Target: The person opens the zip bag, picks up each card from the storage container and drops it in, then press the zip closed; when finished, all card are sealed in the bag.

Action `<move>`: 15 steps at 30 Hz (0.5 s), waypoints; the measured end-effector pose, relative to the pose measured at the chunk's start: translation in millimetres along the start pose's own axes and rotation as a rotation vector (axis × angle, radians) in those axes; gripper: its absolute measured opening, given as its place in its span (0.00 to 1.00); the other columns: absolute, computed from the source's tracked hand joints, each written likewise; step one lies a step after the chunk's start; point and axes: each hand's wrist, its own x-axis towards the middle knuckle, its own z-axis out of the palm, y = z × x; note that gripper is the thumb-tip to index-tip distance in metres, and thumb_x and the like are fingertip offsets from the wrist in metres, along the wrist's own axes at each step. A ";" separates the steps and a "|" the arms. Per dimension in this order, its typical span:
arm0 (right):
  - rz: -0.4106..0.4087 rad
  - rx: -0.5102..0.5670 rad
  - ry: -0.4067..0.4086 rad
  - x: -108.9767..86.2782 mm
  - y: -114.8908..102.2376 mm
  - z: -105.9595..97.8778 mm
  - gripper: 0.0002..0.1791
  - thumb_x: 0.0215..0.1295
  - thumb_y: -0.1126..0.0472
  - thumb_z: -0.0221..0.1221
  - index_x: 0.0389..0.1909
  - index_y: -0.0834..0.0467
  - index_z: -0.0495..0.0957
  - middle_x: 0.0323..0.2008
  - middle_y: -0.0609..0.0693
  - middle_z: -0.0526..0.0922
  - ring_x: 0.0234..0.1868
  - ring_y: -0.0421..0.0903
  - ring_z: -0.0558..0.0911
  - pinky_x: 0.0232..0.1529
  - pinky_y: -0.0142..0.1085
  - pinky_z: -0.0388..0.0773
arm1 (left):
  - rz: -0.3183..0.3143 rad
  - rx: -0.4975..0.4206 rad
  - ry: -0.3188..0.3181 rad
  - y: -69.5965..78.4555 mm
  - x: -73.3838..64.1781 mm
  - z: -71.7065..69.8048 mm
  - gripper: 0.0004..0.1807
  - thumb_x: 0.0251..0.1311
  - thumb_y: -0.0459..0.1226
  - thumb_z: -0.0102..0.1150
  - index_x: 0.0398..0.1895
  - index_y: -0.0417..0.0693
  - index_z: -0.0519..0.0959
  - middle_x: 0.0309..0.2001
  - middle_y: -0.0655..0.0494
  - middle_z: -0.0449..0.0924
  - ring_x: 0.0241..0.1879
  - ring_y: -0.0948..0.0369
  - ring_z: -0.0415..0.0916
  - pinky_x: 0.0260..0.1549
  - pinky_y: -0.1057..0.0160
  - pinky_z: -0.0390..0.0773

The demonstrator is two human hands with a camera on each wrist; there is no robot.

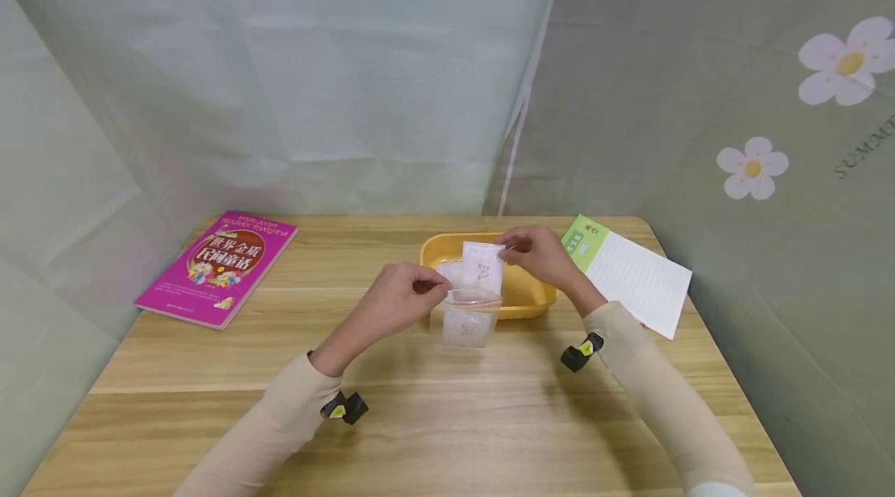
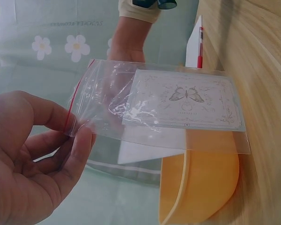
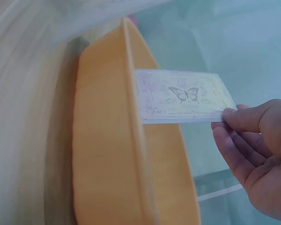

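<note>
1. The left hand point(image 1: 398, 297) is pinching a clear bag point(image 2: 112, 96) at its red-striped edge, between thumb and forefinger, so the bag is hanging down over the near side of the yellow tray point(image 1: 530, 312).
2. One butterfly card point(image 2: 185, 101) is already lying inside that bag.
3. The right hand point(image 1: 541, 255) is pinching a second, loose card point(image 3: 182, 96) by one end, holding it over the tray, on the bag's far side.
4. Judging progress, the bagging is looking partly done: one card is sitting in, the other is waiting outside.
5. Whether the bag's mouth is gaping or sealed, I cannot tell.
</note>
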 end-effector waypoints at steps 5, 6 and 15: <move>-0.003 -0.015 0.026 -7.3 -11.9 -8.6 0.12 0.68 0.65 0.66 0.50 0.60 0.86 0.44 0.56 0.88 0.43 0.51 0.88 0.44 0.42 0.85 | -0.003 -0.002 0.005 0.9 0.3 0.5 0.09 0.67 0.39 0.63 0.41 0.45 0.90 0.35 0.58 0.88 0.32 0.65 0.81 0.34 0.62 0.82; -0.007 -0.018 0.033 -8.7 -14.4 -10.4 0.12 0.68 0.65 0.66 0.50 0.59 0.86 0.43 0.56 0.88 0.43 0.51 0.88 0.44 0.42 0.85 | -0.005 -0.002 0.007 0.9 0.3 0.6 0.09 0.67 0.39 0.63 0.40 0.46 0.90 0.35 0.59 0.88 0.32 0.65 0.81 0.34 0.62 0.82; -0.063 -0.028 0.096 -20.5 -38.6 -21.9 0.11 0.66 0.64 0.68 0.48 0.59 0.87 0.39 0.54 0.89 0.38 0.48 0.88 0.38 0.38 0.84 | -0.010 -0.004 0.007 0.2 0.7 1.4 0.08 0.67 0.38 0.64 0.40 0.47 0.90 0.35 0.59 0.87 0.33 0.65 0.80 0.35 0.62 0.81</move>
